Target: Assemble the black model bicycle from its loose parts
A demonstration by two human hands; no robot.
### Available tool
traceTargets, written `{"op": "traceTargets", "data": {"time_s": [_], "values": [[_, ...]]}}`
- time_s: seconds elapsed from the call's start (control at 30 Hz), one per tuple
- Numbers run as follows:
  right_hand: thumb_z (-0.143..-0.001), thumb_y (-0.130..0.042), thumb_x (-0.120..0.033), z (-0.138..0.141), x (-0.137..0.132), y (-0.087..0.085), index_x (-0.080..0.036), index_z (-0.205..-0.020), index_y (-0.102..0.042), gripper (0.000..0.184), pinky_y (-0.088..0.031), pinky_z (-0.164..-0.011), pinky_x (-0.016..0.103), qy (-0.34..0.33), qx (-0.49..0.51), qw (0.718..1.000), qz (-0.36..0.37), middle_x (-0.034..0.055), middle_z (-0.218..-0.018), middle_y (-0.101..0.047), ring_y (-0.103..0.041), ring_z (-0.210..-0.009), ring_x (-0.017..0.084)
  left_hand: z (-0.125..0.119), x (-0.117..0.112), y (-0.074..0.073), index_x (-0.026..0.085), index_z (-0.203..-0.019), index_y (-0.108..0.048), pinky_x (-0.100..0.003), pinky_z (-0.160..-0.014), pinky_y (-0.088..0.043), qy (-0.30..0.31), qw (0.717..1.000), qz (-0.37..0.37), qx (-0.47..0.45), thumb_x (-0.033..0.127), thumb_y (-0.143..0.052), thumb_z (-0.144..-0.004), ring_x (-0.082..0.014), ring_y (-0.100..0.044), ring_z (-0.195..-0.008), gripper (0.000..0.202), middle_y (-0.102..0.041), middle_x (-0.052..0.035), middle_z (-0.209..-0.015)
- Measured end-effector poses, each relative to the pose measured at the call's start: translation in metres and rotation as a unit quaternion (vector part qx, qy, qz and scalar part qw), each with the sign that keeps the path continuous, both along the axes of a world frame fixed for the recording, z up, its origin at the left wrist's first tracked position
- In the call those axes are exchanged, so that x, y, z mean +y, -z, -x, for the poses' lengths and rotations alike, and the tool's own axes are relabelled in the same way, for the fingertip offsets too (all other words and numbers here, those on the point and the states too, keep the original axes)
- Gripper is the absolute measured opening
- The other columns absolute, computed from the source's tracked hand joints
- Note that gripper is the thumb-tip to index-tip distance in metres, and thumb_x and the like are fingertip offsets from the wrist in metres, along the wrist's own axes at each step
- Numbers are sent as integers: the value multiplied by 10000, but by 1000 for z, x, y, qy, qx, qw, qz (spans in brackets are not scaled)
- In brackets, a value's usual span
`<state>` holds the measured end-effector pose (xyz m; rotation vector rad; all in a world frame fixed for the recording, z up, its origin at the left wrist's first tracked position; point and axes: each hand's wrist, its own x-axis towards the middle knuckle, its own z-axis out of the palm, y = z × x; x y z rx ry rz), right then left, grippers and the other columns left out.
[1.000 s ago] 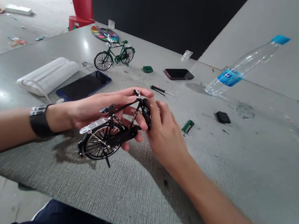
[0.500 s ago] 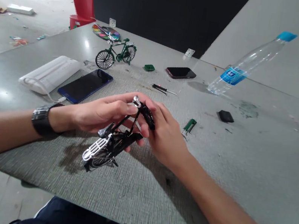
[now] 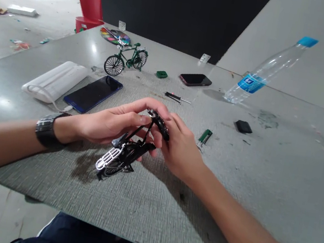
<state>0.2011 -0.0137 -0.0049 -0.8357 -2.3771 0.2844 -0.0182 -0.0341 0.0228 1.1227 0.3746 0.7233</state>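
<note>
Both hands hold a black model bicycle [image 3: 132,152] above the near part of the table, its silver rear rack and saddle pointing toward me. My left hand [image 3: 114,124] is closed on the frame and handlebar area, thumb on top near the silver handlebar. From the other side, my right hand [image 3: 176,144] grips a black curved part at the front of the bicycle. The fingers cover the front end, so a front wheel cannot be made out. A green model bicycle [image 3: 125,58] stands upright farther back on the table.
On the grey table [image 3: 244,201] lie a blue phone [image 3: 93,93] cabled to a white power bank [image 3: 57,81], another phone [image 3: 195,79], a thin screwdriver [image 3: 176,97], a green box-like piece [image 3: 161,74], a green part [image 3: 205,136] and a black piece [image 3: 243,127]. A plastic bottle [image 3: 252,83] stands right.
The black model bicycle has turned slightly, its rear rack shifting a little right and up. Its silver handlebar has tipped lower between my fingers. Both hands keep their hold.
</note>
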Motion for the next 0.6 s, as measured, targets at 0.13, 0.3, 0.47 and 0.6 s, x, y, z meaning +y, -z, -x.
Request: {"op": "traceTargets", "data": {"time_s": [0.13,0.3,0.47,0.6], "values": [[-1033,-453,-242,1,0,0,-221,-1389,-510,361,-559,-952,478,2,-6,1000,11,145,-1309,-633,-635,-1183,279,-2,-2,-5,258,-1146,-567,-290,-639,-614,-17,1000,2,13,313,-514,-1033,-231,-741,-882,136,-715,-67,-953],[-1041,-452,-273,2,0,0,-210,-1375,-509,345,-565,-946,478,-8,-15,1000,8,144,-1292,-640,-635,-1182,284,-2,-1,-6,277,-1161,-540,-287,-634,-599,-9,999,26,31,327,-513,-1024,-229,-737,-864,148,-712,-46,-939],[-1037,-474,-265,3,0,0,-190,-1337,-535,316,-569,-930,464,0,-1,1000,14,145,-1242,-652,-652,-1119,272,0,0,-6,248,-1149,-558,-303,-703,-597,0,999,-16,43,252,-574,-961,-216,-721,-887,189,-710,-52,-956],[-1037,-467,-277,2,-1,1,-206,-1341,-538,320,-578,-898,453,3,-5,1000,15,135,-1216,-658,-665,-1066,263,-1,-3,-8,254,-1194,-568,-314,-712,-589,-5,997,-45,63,249,-582,-949,-207,-716,-853,245,-705,-54,-963]]}}
